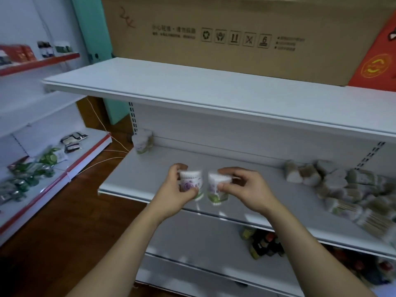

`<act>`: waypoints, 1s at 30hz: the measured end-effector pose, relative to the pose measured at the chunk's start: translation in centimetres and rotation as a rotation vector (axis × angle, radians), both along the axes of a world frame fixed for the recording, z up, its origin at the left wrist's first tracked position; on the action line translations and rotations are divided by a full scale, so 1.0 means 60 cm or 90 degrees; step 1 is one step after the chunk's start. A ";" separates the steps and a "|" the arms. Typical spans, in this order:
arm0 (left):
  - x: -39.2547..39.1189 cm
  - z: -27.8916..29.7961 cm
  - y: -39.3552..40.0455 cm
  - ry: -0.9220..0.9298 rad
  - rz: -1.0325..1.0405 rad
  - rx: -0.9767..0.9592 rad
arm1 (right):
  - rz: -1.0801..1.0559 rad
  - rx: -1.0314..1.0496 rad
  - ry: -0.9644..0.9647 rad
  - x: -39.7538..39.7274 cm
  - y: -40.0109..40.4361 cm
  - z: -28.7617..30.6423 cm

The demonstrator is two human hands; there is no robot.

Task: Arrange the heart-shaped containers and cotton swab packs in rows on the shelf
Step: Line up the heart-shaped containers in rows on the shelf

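**Two swab tubs held over the middle shelf**

The landmark is the white middle shelf (150, 181) of a metal store rack standing on a brown wooden floor (64, 228). Left of it, a lower red-edged rack (42, 189) carries green and dark packets. At the shelf's back left corner stands one heart-shaped tub (142, 142), upright against the back panel. Above the shelf's front edge, the left hand (175, 194) curls its fingers round a tub (191, 185) with a purple flower label; just beside it the right hand (250, 189) pinches a second tub (217, 189), thumb below and fingers on top. The two tubs nearly touch. To the shelf's right end lies a loose pile of swab packs and heart-shaped tubs (342, 189). Over the shelf, on the top board, sits a big cardboard box (235, 28) printed with handling symbols and a "6"; its other writing is too blurred to read.
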State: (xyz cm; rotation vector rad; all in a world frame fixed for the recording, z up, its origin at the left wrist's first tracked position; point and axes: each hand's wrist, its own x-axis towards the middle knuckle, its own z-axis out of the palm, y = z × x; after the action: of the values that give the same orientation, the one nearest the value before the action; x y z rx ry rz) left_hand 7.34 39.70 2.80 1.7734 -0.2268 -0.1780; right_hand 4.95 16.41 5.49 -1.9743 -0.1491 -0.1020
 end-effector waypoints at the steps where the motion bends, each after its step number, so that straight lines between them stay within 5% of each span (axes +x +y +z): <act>1: 0.002 -0.003 0.027 -0.006 0.007 0.021 | -0.030 -0.053 -0.027 0.009 0.025 -0.003; 6: 0.024 -0.020 0.147 0.016 0.065 0.007 | -0.103 -0.154 -0.073 0.076 0.132 -0.030; 20: 0.148 -0.042 0.309 0.053 0.124 0.095 | 0.158 -0.406 -0.143 0.317 0.381 -0.111; 30: 0.190 -0.048 0.382 0.060 0.066 0.121 | 0.066 -0.608 -0.219 0.334 0.425 -0.128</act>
State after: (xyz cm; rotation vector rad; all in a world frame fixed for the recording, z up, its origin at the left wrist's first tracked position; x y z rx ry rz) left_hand 18.77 62.61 -0.11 1.9547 -0.0511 -0.2145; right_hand 24.97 41.93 -2.21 -2.8779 -0.6117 -0.3532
